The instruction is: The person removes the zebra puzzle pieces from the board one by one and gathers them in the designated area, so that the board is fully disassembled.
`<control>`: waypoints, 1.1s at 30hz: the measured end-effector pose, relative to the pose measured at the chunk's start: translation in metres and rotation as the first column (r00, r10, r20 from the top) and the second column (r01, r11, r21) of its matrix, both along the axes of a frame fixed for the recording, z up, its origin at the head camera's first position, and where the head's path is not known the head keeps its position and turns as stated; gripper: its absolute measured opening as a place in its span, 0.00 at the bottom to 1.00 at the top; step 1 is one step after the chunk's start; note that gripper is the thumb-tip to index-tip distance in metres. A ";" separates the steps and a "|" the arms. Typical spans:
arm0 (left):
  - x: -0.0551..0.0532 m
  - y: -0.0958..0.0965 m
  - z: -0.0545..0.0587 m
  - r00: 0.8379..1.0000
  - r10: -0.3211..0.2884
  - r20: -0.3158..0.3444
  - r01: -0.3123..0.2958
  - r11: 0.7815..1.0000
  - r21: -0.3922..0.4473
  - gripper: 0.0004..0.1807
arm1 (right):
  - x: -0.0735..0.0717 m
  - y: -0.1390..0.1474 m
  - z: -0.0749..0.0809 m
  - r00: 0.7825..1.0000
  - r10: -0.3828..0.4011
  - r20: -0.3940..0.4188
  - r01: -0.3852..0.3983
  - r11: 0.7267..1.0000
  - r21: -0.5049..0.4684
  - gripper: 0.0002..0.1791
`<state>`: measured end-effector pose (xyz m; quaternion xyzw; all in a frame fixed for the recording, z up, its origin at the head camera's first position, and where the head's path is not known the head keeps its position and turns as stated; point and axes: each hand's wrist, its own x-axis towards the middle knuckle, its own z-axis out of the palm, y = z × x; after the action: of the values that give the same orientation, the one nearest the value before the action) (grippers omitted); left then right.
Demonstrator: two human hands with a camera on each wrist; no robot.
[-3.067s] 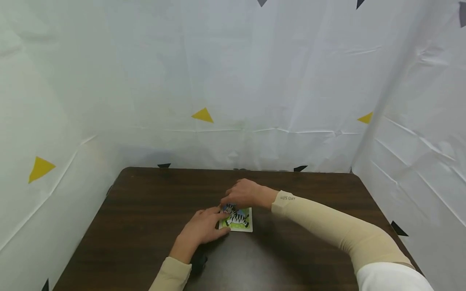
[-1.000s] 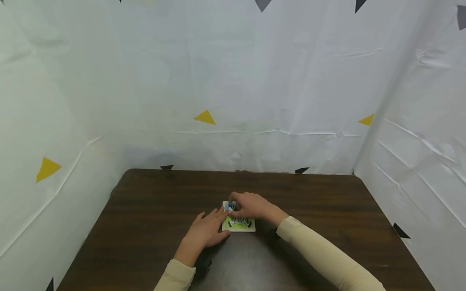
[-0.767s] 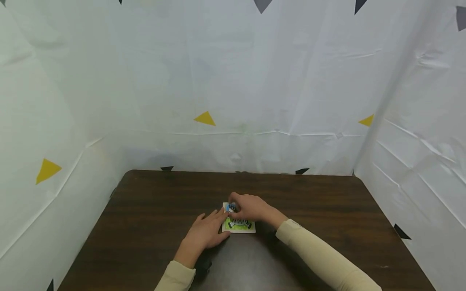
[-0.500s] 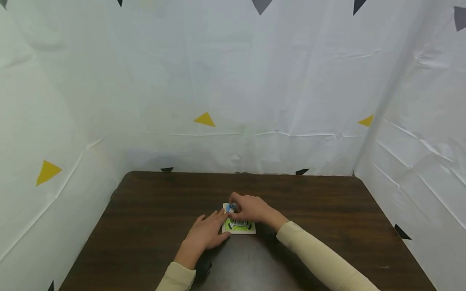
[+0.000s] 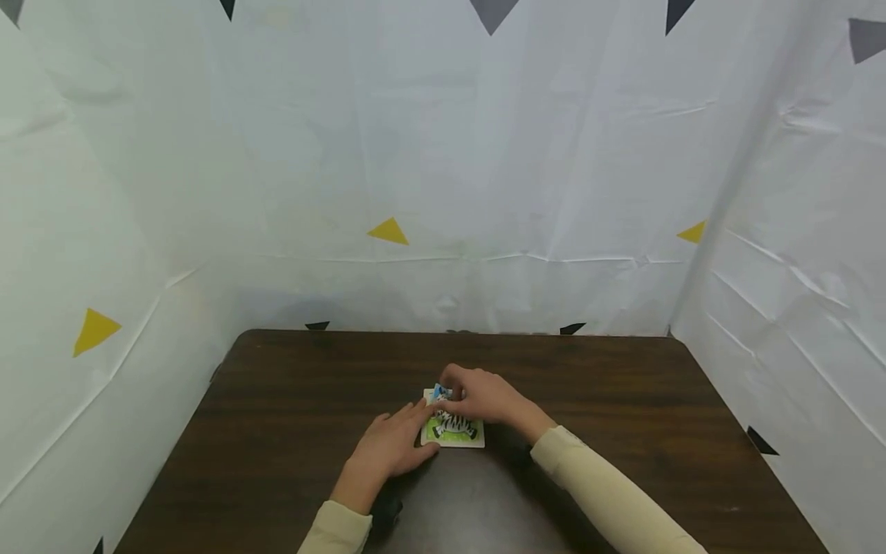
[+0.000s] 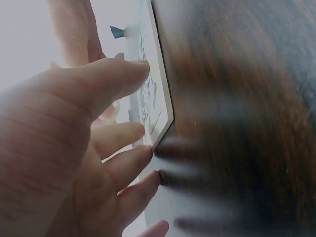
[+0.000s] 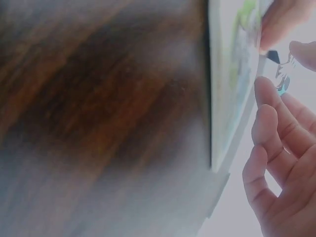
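Observation:
A small square zebra puzzle board (image 5: 451, 444) with a pale rim and a green and blue picture lies flat on the table. My right hand (image 5: 490, 397) is over its upper right part and pinches a puzzle piece (image 5: 441, 393) with blue and zebra stripes. In the right wrist view that puzzle piece (image 7: 283, 78) is tilted up off the board, between thumb and fingers. My left hand (image 5: 389, 446) lies at the board's left side, fingers extended; in the left wrist view its fingertips touch the board's edge (image 6: 168, 116). Part of the picture is hidden under the hands.
The dark wood-grain table (image 5: 311, 385) extends around the board on all sides. White sheeting (image 5: 277, 154) with yellow and black triangles hangs behind and at both sides. A dark object (image 5: 385, 512) sits under my left wrist.
My right hand came down from the board's far edge, then raised the puzzle piece and tilted it up at the top left. My left hand has stayed by the board. The head view shifts slightly.

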<state>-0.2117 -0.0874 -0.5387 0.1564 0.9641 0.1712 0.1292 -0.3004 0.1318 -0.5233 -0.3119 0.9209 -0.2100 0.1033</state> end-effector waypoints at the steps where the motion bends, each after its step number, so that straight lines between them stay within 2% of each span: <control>1: 0.000 0.000 0.000 1.000 0.001 -0.003 0.000 1.000 0.012 0.40 | 0.000 0.002 0.000 1.000 -0.014 0.002 0.014 1.000 -0.011 0.25; 8: -0.002 -0.006 0.001 1.000 0.008 -0.023 -0.006 0.996 0.090 0.40 | -0.001 0.018 0.005 0.994 -0.099 0.050 0.105 0.988 -0.117 0.24; 16: -0.009 -0.010 0.001 0.999 0.033 -0.026 -0.030 0.994 0.101 0.40 | -0.001 0.041 0.004 0.983 -0.177 0.044 0.182 0.970 -0.160 0.23; 21: -0.019 -0.017 -0.007 0.999 0.051 -0.013 -0.048 0.986 0.158 0.51 | 0.002 0.056 0.004 0.981 -0.186 0.063 0.195 0.963 -0.187 0.22; 26: -0.025 -0.024 -0.009 0.996 0.050 0.077 -0.066 0.970 0.232 0.68 | 0.005 0.068 0.001 0.975 -0.198 0.101 0.214 0.957 -0.196 0.22; 29: -0.026 -0.027 -0.011 0.993 0.040 0.114 -0.068 0.966 0.248 0.73 | 0.005 0.073 -0.001 0.969 -0.214 0.125 0.234 0.955 -0.183 0.22; 33: -0.032 -0.030 -0.020 0.992 0.033 0.123 -0.062 0.967 0.247 0.73 | 0.004 0.077 0.000 0.959 -0.240 0.152 0.263 0.952 -0.157 0.21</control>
<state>-0.2440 -0.1178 -0.5586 0.1378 0.9290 0.3034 0.1610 -0.2959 0.2093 -0.5235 -0.1854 0.9222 -0.3217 0.1084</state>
